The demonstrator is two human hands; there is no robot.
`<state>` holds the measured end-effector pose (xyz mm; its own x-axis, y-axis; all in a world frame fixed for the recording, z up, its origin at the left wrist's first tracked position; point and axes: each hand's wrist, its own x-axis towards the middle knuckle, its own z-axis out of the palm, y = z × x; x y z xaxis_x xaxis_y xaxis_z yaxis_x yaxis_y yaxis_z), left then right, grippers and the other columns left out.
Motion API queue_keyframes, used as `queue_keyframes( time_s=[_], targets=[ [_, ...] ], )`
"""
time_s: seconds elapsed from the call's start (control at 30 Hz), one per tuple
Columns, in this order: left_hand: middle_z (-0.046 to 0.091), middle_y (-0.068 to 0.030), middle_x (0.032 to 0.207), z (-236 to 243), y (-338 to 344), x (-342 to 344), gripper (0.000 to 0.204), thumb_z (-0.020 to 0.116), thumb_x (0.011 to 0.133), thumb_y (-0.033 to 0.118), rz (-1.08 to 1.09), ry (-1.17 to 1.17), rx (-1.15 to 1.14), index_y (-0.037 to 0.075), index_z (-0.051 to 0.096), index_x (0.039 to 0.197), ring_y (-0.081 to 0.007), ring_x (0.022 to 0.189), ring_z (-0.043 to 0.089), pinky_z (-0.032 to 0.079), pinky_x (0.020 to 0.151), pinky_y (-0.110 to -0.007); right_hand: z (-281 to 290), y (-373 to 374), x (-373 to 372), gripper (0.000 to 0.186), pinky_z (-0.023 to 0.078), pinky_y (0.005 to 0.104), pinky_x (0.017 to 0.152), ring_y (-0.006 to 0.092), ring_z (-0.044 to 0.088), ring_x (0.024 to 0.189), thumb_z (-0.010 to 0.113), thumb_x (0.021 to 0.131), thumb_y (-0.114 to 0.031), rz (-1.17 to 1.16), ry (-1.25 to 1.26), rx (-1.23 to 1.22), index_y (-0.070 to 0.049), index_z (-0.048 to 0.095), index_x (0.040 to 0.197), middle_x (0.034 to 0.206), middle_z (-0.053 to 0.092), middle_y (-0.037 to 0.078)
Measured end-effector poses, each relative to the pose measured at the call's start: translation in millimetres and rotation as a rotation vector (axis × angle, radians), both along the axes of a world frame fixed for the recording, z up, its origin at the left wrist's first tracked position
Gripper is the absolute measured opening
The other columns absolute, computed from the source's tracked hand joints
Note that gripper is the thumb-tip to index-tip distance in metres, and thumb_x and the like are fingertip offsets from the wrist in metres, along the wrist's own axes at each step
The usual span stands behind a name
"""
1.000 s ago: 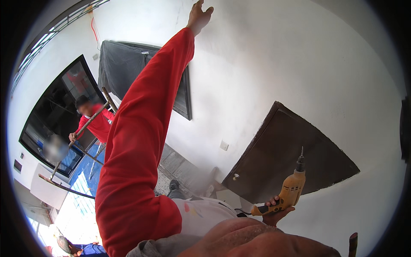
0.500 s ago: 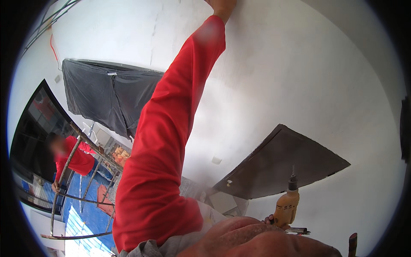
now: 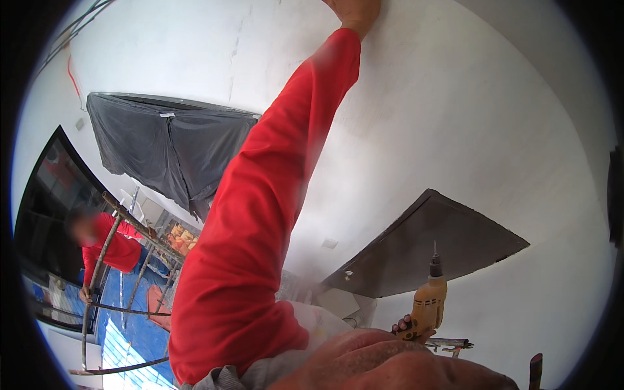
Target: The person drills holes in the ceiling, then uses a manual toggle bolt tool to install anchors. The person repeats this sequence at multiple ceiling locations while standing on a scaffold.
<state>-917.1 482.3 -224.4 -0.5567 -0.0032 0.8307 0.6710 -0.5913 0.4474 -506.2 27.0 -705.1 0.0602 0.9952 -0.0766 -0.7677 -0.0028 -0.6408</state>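
Observation:
My left arm in a red sleeve stretches up across the view. At its end my left hand (image 3: pixel 359 12) is against or close to the pale wall (image 3: pixel 416 84), its fingers mostly cut off by the top edge. Low on the right, my right hand (image 3: pixel 404 325) is wrapped round the handle of a yellow power drill (image 3: pixel 430 304). The drill stands upright, its thin bit pointing up in front of a dark brown four-sided panel (image 3: pixel 448 227) on the wall.
Black plastic sheeting (image 3: pixel 162 140) covers an opening on the left. Below it, a co-worker in red (image 3: pixel 114 240) grips a rusty metal scaffold frame (image 3: pixel 97 266). Blue sheeting (image 3: pixel 130 305) lies on the floor. Metal bars (image 3: pixel 448 342) show beside the drill.
The drill has shifted slightly left and up, still in my right hand. My raised left arm and hand sit a little farther right. The co-worker stays at the scaffold.

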Motion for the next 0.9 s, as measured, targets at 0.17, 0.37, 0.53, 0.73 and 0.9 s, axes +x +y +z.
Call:
queue_keyframes(
  time_s=[0.17, 0.37, 0.53, 0.73, 0.9],
  targets=[
    [0.013, -0.0231, 0.170, -1, 0, -11, 0.092, 0.063, 0.095, 0.026, -0.017, 0.092, 0.028, -0.005, 0.008, 0.162, -0.0331, 0.159, 0.006, -0.001, 0.126, -0.057, 1, -2, -1, 0.096, 0.054, 0.0403, 0.074, 0.0174, 0.063, 0.084, 0.054, 0.081, -0.086, 0.038, -0.012, -0.028, -0.005, 0.051, 0.132, 0.098, 0.062, 0.007],
    [0.011, -0.0229, 0.171, 3, 2, -1, 0.087, 0.059, 0.099, 0.029, 0.030, 0.030, -0.066, -0.007, 0.010, 0.161, -0.0339, 0.159, 0.004, 0.000, 0.125, -0.058, -2, -7, 8, 0.100, 0.054, 0.0407, 0.074, 0.0185, 0.062, 0.082, 0.057, 0.079, -0.086, 0.036, -0.031, -0.024, -0.004, 0.049, 0.135, 0.098, 0.062, 0.007],
    [0.009, -0.0246, 0.170, -22, -5, -11, 0.082, 0.053, 0.102, 0.035, 0.206, 0.273, -0.129, -0.006, 0.012, 0.161, -0.0387, 0.158, 0.004, 0.001, 0.125, -0.060, -7, -11, 12, 0.104, 0.055, 0.0399, 0.072, 0.0181, 0.063, 0.079, 0.056, 0.077, -0.089, 0.024, 0.024, 0.042, -0.002, 0.049, 0.134, 0.095, 0.063, 0.008],
    [0.010, -0.0298, 0.168, -32, -2, 14, 0.081, 0.054, 0.102, 0.036, 0.297, 0.608, -0.012, -0.002, 0.014, 0.162, -0.0431, 0.157, 0.008, 0.008, 0.124, -0.062, 21, 59, -6, 0.113, 0.055, 0.0374, 0.062, 0.0182, 0.062, 0.069, 0.051, 0.071, -0.096, 0.027, 0.275, 0.214, 0.000, 0.049, 0.130, 0.087, 0.061, 0.008],
    [0.021, -0.0294, 0.164, -26, -9, 19, 0.088, 0.066, 0.096, 0.042, 0.219, 0.474, 0.036, -0.002, 0.024, 0.159, -0.0441, 0.152, 0.019, 0.017, 0.124, -0.057, 69, 144, -37, 0.120, 0.054, 0.0358, 0.058, 0.0175, 0.061, 0.065, 0.047, 0.065, -0.102, 0.219, 0.372, 0.392, -0.003, 0.051, 0.132, 0.080, 0.059, 0.006]
  ],
)
